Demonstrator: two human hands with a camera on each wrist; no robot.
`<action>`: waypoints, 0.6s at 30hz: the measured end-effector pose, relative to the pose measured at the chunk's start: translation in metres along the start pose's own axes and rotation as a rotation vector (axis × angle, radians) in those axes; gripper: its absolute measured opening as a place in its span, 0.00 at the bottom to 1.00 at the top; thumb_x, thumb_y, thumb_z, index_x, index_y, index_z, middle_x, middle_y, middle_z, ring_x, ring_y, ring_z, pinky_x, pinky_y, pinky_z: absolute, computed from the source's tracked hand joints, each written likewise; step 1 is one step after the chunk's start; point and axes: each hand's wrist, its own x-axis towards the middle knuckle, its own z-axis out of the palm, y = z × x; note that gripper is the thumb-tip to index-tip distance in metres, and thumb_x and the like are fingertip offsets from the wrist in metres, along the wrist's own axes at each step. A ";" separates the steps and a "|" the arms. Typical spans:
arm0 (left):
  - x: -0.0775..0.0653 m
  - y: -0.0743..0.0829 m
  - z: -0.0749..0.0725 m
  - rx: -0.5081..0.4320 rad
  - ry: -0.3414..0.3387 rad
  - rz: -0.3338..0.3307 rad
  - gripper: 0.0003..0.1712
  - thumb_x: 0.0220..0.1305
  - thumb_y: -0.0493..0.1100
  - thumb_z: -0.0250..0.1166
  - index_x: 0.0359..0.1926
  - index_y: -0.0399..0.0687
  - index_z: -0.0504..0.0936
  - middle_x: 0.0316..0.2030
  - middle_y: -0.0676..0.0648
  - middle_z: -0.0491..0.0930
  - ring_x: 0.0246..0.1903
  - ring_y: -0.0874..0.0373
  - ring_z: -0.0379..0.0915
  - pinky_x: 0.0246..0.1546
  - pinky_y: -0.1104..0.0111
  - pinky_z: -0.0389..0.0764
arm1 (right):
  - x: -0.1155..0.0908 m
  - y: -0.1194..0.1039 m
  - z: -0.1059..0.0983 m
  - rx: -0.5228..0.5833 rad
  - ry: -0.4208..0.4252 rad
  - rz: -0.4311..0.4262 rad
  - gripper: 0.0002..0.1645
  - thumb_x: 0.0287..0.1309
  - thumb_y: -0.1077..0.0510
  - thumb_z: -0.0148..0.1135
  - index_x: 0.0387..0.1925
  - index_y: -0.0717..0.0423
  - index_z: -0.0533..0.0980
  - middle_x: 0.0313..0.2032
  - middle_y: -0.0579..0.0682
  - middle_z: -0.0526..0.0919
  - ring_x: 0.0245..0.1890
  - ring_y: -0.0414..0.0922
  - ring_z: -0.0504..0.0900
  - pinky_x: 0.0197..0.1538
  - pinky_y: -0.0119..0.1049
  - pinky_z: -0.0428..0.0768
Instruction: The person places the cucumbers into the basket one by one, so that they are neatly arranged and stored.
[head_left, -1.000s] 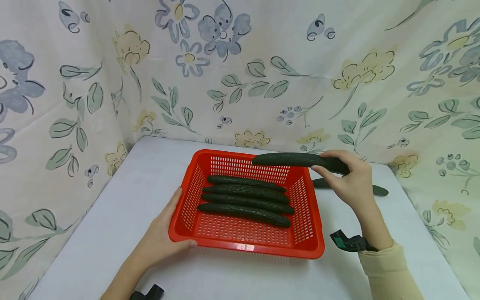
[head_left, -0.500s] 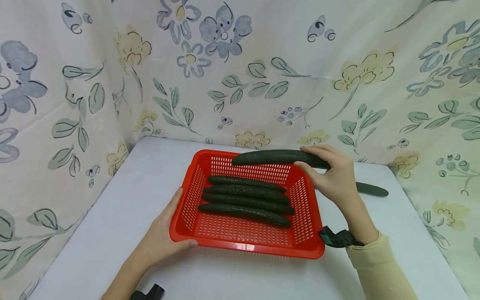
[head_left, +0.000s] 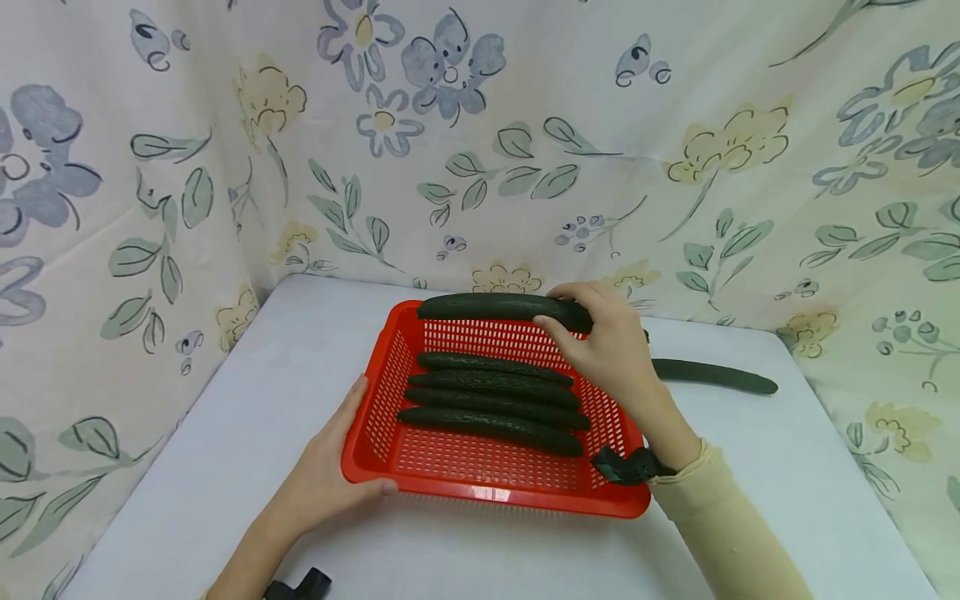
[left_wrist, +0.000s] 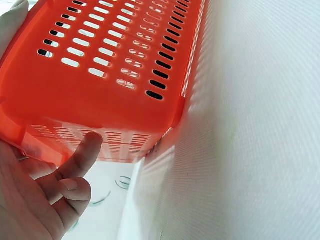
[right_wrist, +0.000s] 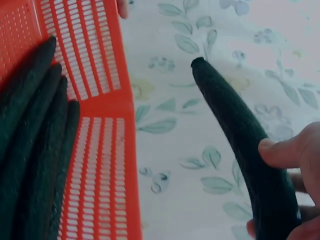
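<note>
A long dark-green cucumber (head_left: 487, 307) is in my right hand (head_left: 611, 346), pinched near its right end between thumb and fingers. It is held level above the back rim of a red plastic basket (head_left: 450, 487). Several more cucumbers (head_left: 487, 427) lie side by side across the basket floor. My left hand (head_left: 318, 479) grips the basket's front left corner, thumb along the front rim. In the left wrist view, its fingers (left_wrist: 89, 150) curl against the perforated wall. From the right wrist view, the held cucumber (right_wrist: 235, 125) appears beside the basket, its stem end free.
Another cucumber (head_left: 716, 377) lies on the white table (head_left: 247, 392) to the right of the basket, partly hidden behind my right forearm. A floral curtain (head_left: 480, 150) hangs behind the table and along both sides.
My right hand has carried the cucumber leftward, from the basket's back right corner to over its back rim. More of the cucumber on the table shows. The left hand and basket stay put.
</note>
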 end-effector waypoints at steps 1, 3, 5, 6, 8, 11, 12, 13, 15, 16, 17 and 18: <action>0.000 0.000 0.000 0.003 0.001 0.001 0.76 0.47 0.58 0.85 0.87 0.64 0.44 0.84 0.44 0.53 0.67 0.42 0.72 0.45 0.69 0.84 | 0.000 -0.002 0.003 -0.001 -0.011 0.011 0.21 0.62 0.52 0.78 0.52 0.58 0.84 0.49 0.55 0.88 0.52 0.54 0.85 0.53 0.55 0.84; 0.000 0.000 0.000 0.011 0.002 0.003 0.76 0.47 0.59 0.85 0.87 0.64 0.44 0.84 0.44 0.53 0.67 0.42 0.72 0.46 0.69 0.84 | 0.000 -0.007 0.008 -0.013 -0.036 0.036 0.21 0.63 0.51 0.78 0.52 0.57 0.84 0.50 0.55 0.88 0.53 0.55 0.85 0.55 0.55 0.83; 0.001 0.000 0.001 0.012 0.003 0.003 0.76 0.47 0.59 0.85 0.87 0.64 0.44 0.83 0.44 0.54 0.67 0.42 0.72 0.46 0.69 0.84 | -0.001 -0.011 0.014 -0.032 -0.060 0.061 0.21 0.63 0.49 0.77 0.52 0.55 0.84 0.50 0.55 0.89 0.53 0.55 0.86 0.54 0.56 0.83; 0.001 0.000 0.001 0.012 0.003 0.005 0.76 0.47 0.59 0.85 0.87 0.63 0.44 0.83 0.44 0.54 0.67 0.42 0.72 0.46 0.69 0.84 | -0.001 -0.013 0.017 -0.045 -0.076 0.079 0.21 0.63 0.47 0.77 0.52 0.54 0.85 0.51 0.55 0.89 0.52 0.55 0.87 0.52 0.55 0.84; 0.001 0.000 0.001 0.011 0.004 0.006 0.76 0.47 0.59 0.85 0.87 0.63 0.44 0.83 0.43 0.54 0.66 0.42 0.73 0.46 0.68 0.85 | -0.002 -0.017 0.024 -0.079 -0.111 0.119 0.22 0.64 0.45 0.76 0.52 0.52 0.85 0.52 0.54 0.88 0.49 0.55 0.87 0.46 0.54 0.85; 0.000 0.000 0.000 0.004 0.005 0.011 0.76 0.47 0.58 0.85 0.87 0.62 0.44 0.83 0.43 0.54 0.67 0.41 0.72 0.46 0.66 0.86 | -0.002 -0.021 0.034 -0.126 -0.180 0.179 0.23 0.63 0.41 0.75 0.51 0.50 0.85 0.52 0.54 0.89 0.44 0.54 0.88 0.37 0.50 0.84; 0.000 0.000 0.000 0.000 0.006 0.012 0.76 0.47 0.58 0.85 0.87 0.62 0.44 0.83 0.43 0.53 0.67 0.41 0.72 0.46 0.65 0.87 | -0.002 -0.022 0.037 -0.139 -0.208 0.197 0.23 0.63 0.41 0.75 0.51 0.50 0.85 0.51 0.53 0.89 0.42 0.53 0.87 0.35 0.49 0.84; 0.000 0.000 0.001 -0.003 0.006 0.012 0.76 0.47 0.58 0.85 0.87 0.62 0.44 0.83 0.43 0.53 0.67 0.41 0.72 0.46 0.64 0.87 | -0.002 -0.023 0.040 -0.150 -0.232 0.210 0.23 0.63 0.41 0.75 0.51 0.49 0.85 0.50 0.53 0.89 0.41 0.52 0.87 0.35 0.48 0.84; 0.000 0.001 0.000 -0.008 0.005 0.016 0.76 0.48 0.57 0.85 0.87 0.61 0.44 0.83 0.43 0.53 0.67 0.40 0.72 0.46 0.62 0.88 | -0.003 -0.024 0.044 -0.163 -0.278 0.230 0.22 0.62 0.41 0.75 0.51 0.49 0.85 0.47 0.51 0.90 0.37 0.50 0.86 0.33 0.46 0.83; 0.000 0.000 0.001 -0.011 0.005 0.011 0.76 0.47 0.57 0.85 0.87 0.61 0.44 0.83 0.43 0.53 0.67 0.40 0.72 0.46 0.61 0.89 | -0.003 -0.025 0.046 -0.167 -0.300 0.236 0.21 0.62 0.41 0.75 0.50 0.48 0.86 0.46 0.51 0.90 0.37 0.50 0.85 0.33 0.45 0.83; 0.000 0.000 0.001 -0.012 0.005 0.010 0.76 0.47 0.58 0.85 0.87 0.61 0.44 0.83 0.43 0.54 0.67 0.40 0.72 0.46 0.61 0.89 | -0.003 -0.025 0.047 -0.169 -0.320 0.241 0.21 0.61 0.42 0.76 0.50 0.48 0.86 0.46 0.50 0.90 0.37 0.50 0.85 0.33 0.45 0.83; 0.000 0.001 0.000 -0.013 0.004 0.009 0.76 0.47 0.57 0.85 0.87 0.61 0.44 0.83 0.43 0.54 0.67 0.40 0.72 0.45 0.60 0.89 | -0.004 -0.026 0.049 -0.171 -0.342 0.242 0.21 0.61 0.42 0.76 0.50 0.47 0.86 0.46 0.50 0.90 0.37 0.50 0.85 0.34 0.45 0.83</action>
